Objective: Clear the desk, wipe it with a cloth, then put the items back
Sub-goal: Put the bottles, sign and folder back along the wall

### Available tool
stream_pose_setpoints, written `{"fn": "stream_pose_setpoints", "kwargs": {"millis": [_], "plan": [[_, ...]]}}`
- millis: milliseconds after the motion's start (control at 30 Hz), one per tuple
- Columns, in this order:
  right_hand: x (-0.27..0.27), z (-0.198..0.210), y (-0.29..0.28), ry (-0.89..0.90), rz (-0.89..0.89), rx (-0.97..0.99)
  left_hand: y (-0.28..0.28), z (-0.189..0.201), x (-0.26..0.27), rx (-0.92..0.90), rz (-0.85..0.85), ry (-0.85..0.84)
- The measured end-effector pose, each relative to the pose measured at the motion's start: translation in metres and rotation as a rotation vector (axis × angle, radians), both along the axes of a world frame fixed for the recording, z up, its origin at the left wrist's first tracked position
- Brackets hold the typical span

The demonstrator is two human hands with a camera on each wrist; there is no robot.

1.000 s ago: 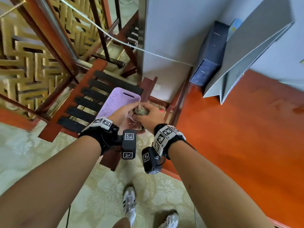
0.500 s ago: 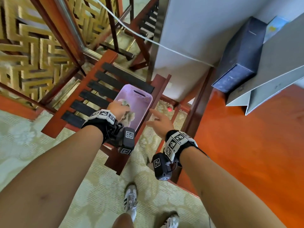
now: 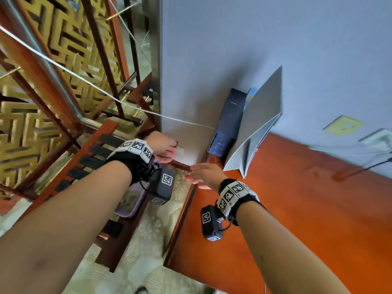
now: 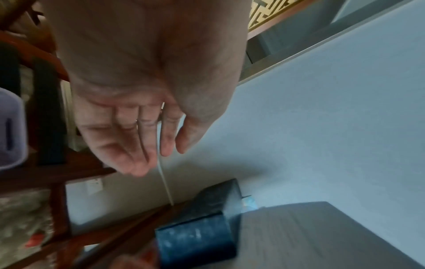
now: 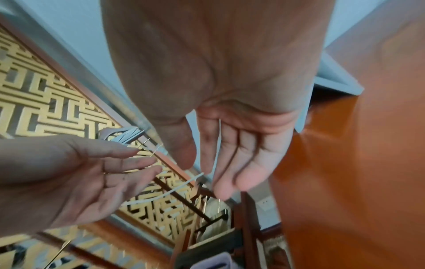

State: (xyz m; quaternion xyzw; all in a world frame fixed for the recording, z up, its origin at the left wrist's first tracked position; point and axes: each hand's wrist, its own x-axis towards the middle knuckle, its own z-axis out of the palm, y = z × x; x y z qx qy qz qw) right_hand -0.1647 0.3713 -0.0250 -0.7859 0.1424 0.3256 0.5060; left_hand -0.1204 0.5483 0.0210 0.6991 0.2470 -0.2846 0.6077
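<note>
With both our left hand [image 3: 162, 146] and right hand [image 3: 203, 174] empty, fingers loosely straight, we judge the clearing step continues, so next we must grasp the dark blue rectangular box [image 3: 228, 122] just beyond our fingertips.

Both the left hand [image 3: 162, 146] and right hand [image 3: 203, 174] reach, empty, toward the desk [image 3: 297, 219] corner.

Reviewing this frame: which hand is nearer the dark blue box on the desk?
Right. The right hand hovers open at the desk's near-left corner, just in front of the dark blue box. The left hand is farther left, off the desk, above the wooden chair.
</note>
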Motion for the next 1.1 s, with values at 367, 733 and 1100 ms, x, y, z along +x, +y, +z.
{"fn": "stream_pose_setpoints", "kwargs": {"millis": [367,733,1100], "plan": [[-0.008,0.059,-0.186,0.163,-0.116,-0.002,-0.160,0.056,-0.041,-0.137,0.081,-0.035],[-0.002,0.100,-0.273,0.070,-0.244,0.092,-0.251,0.085,-0.052,0.253,0.220,-0.321],[-0.022,0.120,-0.294,0.023,-0.358,0.093,-0.261,0.069,-0.035,0.471,0.283,-0.588]]}}
